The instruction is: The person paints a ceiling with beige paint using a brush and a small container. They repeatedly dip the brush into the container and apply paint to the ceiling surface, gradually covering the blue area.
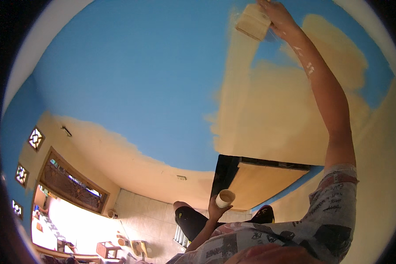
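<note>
High on the wall, my right hand (273,17) grips a wide brush (253,22) whose pale bristles are against the blue paint (132,61), at the top of a streak of cream paint (235,79). Cream patches cover much of the wall to the right. My left hand (216,207), low in front of my body, is closed round a white cup (225,198) with beige liquid inside. Just behind the cup is a dark-edged rectangular panel (270,180) with a cream face.
Far below are a tiled floor (145,202), a small yellow stool (138,246), a wooden stool (106,250) and a ribbed white object (180,235) near my legs. A bright doorway (42,207) and a wood-framed window (72,180) are at lower left.
</note>
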A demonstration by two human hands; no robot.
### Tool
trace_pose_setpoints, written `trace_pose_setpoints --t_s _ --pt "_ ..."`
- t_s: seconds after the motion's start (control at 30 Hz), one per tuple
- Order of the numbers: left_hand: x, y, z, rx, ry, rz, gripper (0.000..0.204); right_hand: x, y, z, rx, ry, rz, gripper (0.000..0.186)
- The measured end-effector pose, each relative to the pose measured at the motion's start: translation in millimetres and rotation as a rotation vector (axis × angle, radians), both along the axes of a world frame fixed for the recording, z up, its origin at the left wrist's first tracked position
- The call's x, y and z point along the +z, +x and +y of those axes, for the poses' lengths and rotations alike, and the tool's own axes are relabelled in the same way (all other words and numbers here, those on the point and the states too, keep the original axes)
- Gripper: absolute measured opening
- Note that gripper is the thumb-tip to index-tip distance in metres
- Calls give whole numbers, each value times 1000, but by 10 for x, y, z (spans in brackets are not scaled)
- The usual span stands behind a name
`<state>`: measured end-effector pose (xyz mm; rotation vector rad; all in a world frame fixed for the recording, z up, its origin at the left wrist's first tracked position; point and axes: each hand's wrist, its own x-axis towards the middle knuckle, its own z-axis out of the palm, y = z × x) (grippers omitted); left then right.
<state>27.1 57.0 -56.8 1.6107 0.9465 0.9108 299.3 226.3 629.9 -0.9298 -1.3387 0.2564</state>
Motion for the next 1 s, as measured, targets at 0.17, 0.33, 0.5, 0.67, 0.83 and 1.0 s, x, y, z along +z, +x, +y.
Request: trace_pose_setpoints --t_s 0.17,0.33,0.5,0.67,0.83,1.0 --pt "37 -23 -117 -11 26 90 85 57 205 -42 -93 -50 -56 35" --pt "37 -42 -67 47 -10 -4 83 -3 -141 -123 -163 -140 -132 52" --pt "32 -77 -77 27 34 73 86 -51 -207 -116 -126 -111 -91 52" --pt "-24 17 -47 28 16 19 86 49 250 -70 -280 71 -37 50" --pt "19 -21 -73 68 64 -2 82 -404 -139 -91 -98 -171 -296 51" --pt "-123 -65 -86 68 110 8 84 -492 -625 -80 -78 -424 -391 52"
